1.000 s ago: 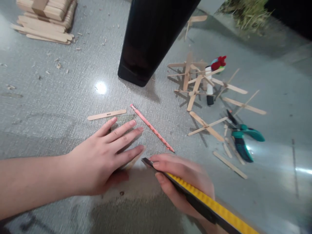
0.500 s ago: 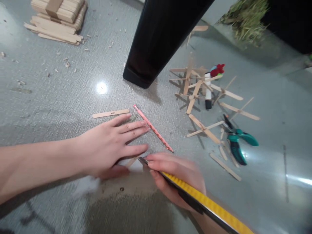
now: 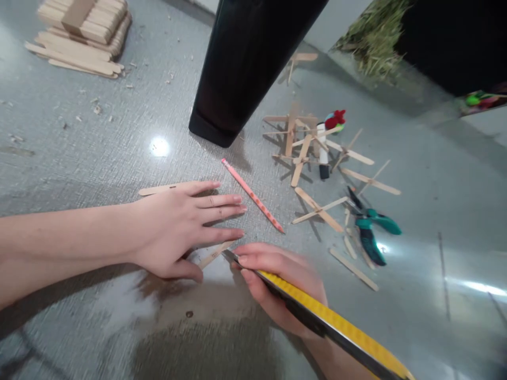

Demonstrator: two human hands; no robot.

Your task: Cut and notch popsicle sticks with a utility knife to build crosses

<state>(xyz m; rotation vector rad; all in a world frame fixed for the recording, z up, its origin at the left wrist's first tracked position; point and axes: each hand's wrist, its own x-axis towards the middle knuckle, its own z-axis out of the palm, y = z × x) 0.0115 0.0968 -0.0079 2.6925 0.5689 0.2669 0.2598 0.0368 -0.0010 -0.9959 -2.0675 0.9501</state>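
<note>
My left hand (image 3: 182, 227) lies flat on the grey table (image 3: 119, 169), fingers spread. Its thumb and index finger sit at either end of a short piece of craft stick (image 3: 214, 255); part of that stick may be under the hand. My right hand (image 3: 281, 282) is wrapped round a yellow and black utility knife (image 3: 336, 322), whose blade tip is close to the piece's right end; whether it touches, I cannot tell. Another craft stick (image 3: 156, 189) with a small dark slot is partly covered by my left hand. A pink pencil (image 3: 253, 196) lies beyond my fingertips.
A black upright object (image 3: 241, 74) stands at the back. Right of it are crossed craft sticks (image 3: 319, 208), a white marker (image 3: 322, 148) and green-handled pliers (image 3: 370, 235). Bundled craft sticks (image 3: 91, 21) lie at the far left, with wood crumbs nearby. Dry grass (image 3: 372, 42) is at the back right.
My left hand has shifted and now covers part of the slotted stick. More of the short stick piece shows between thumb and index finger. The pencil lies slightly differently; the whole view has shifted.
</note>
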